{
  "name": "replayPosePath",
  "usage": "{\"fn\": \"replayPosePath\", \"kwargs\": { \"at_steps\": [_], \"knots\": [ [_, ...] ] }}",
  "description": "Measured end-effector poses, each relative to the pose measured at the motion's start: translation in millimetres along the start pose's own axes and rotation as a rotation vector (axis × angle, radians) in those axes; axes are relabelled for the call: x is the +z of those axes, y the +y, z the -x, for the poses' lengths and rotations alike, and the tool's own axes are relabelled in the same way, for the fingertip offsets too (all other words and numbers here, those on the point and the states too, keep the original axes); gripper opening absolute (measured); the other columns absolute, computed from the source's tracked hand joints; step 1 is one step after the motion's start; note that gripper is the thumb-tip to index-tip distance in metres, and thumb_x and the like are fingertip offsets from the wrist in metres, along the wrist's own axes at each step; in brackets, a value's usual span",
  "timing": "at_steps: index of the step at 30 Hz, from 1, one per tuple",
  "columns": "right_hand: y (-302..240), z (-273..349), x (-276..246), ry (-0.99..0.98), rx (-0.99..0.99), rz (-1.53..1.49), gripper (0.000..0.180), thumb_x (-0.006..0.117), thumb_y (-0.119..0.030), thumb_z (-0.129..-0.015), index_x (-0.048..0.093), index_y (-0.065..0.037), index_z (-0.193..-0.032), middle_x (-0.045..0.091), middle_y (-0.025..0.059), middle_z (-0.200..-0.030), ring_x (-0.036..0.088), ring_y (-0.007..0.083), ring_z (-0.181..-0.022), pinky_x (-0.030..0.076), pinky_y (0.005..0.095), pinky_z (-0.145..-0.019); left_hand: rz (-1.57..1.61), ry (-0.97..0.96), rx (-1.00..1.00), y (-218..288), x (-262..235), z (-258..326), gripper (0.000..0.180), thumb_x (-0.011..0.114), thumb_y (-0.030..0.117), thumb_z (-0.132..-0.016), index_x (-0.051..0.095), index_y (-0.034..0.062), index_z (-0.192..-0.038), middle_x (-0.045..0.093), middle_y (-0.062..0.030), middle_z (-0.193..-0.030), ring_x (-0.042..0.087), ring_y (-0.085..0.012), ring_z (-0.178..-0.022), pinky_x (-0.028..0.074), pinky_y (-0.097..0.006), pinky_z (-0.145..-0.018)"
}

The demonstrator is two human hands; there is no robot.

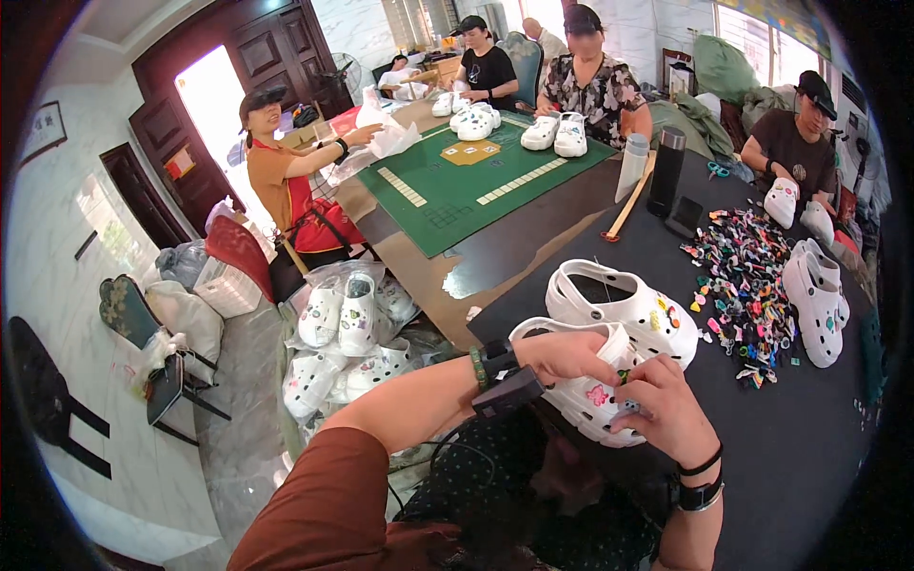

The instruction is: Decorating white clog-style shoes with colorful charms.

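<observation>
My left hand [568,356] lies over the opening of a white clog [571,407] and grips its upper. On the clog's perforated front sits a pink flower-like shoe charm [597,395]. My right hand [664,404] is closed at the clog's toe, its thumb and fingers pinching at a small green charm [624,377] beside the left fingertips. The fingers partly hide that charm. Just behind stands a second white clog [657,322], with yellow, red and other charms on its front.
Right of the clogs spreads a heap of colourful charms [747,285], with another white pair [814,300] beyond it. A black bottle [666,171] and a pale bottle [632,167] stand farther back. Bagged clogs [343,324] lie at the left. Several people sit around the green-matted table [447,214].
</observation>
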State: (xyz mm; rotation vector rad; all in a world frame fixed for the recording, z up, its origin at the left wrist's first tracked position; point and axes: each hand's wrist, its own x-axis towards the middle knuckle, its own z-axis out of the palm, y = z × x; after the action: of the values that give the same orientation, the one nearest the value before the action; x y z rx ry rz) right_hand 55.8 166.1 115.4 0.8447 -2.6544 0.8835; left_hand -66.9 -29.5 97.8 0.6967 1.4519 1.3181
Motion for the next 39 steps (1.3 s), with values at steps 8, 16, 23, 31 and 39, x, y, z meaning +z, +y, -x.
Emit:
{"fn": "replayPosePath", "kwargs": {
  "at_steps": [8, 16, 23, 31, 39],
  "knots": [
    [3.7, -0.7, 10.9, 0.118, -0.079, -0.001, 0.015, 0.077, -0.008, -0.072, 0.065, -0.006, -0.081, 0.058, 0.0056, -0.083, 0.057, 0.0264, -0.084, 0.050, 0.0369, -0.073, -0.023, 0.006, 0.038, -4.0, -1.7, -4.4, 0.048, 0.067, 0.009, -0.089, 0.051, 0.0023, -0.133, 0.062, -0.0068, -0.123, 0.059, -0.0136, -0.110, 0.046, -0.031, -0.096],
    [14.5, 0.4, 20.0, 0.372, 0.058, -0.110, 0.011, 0.070, 0.003, -0.073, 0.065, -0.004, -0.080, 0.062, 0.0080, -0.081, 0.060, 0.0263, -0.074, 0.051, 0.0335, -0.066, 0.048, 0.008, 0.054, -3.0, 4.2, -2.2, 0.050, 0.069, 0.010, -0.087, 0.050, 0.0007, -0.133, 0.063, -0.0076, -0.122, 0.059, -0.0135, -0.108, 0.047, -0.030, -0.093],
    [85.5, 17.4, -8.6, 0.880, 0.463, -0.124, 0.003, 0.066, -0.001, -0.087, 0.064, 0.000, -0.086, 0.062, 0.0060, -0.079, 0.058, 0.0120, -0.071, 0.046, 0.0266, -0.062, -0.089, 0.288, 0.088, 6.4, 24.6, 11.2, 0.051, 0.074, 0.023, -0.086, 0.056, -0.0035, -0.126, 0.066, -0.0087, -0.116, 0.061, -0.0144, -0.104, 0.049, -0.029, -0.090],
    [156.4, 53.1, -23.7, 0.898, 0.625, 0.195, 0.021, 0.069, -0.007, -0.085, 0.064, 0.000, -0.104, 0.063, 0.0151, -0.100, 0.063, 0.0283, -0.078, 0.051, 0.0374, -0.071, -0.777, 0.896, 0.313, 18.5, 33.0, 22.7, 0.033, 0.072, 0.024, -0.088, 0.058, -0.0030, -0.101, 0.069, -0.0131, -0.083, 0.065, -0.0168, -0.072, 0.050, -0.031, -0.061],
    [130.6, 35.7, -16.5, 0.853, 0.500, 0.091, 0.028, 0.075, -0.010, -0.082, 0.061, -0.002, -0.104, 0.057, 0.0153, -0.117, 0.062, 0.0285, -0.090, 0.053, 0.0362, -0.077, -0.934, 0.962, 0.514, 31.3, -20.2, -24.0, 0.041, 0.067, 0.031, -0.093, 0.060, -0.0039, -0.113, 0.067, -0.0107, -0.095, 0.061, -0.0142, -0.086, 0.050, -0.029, -0.073]
  ]
}}
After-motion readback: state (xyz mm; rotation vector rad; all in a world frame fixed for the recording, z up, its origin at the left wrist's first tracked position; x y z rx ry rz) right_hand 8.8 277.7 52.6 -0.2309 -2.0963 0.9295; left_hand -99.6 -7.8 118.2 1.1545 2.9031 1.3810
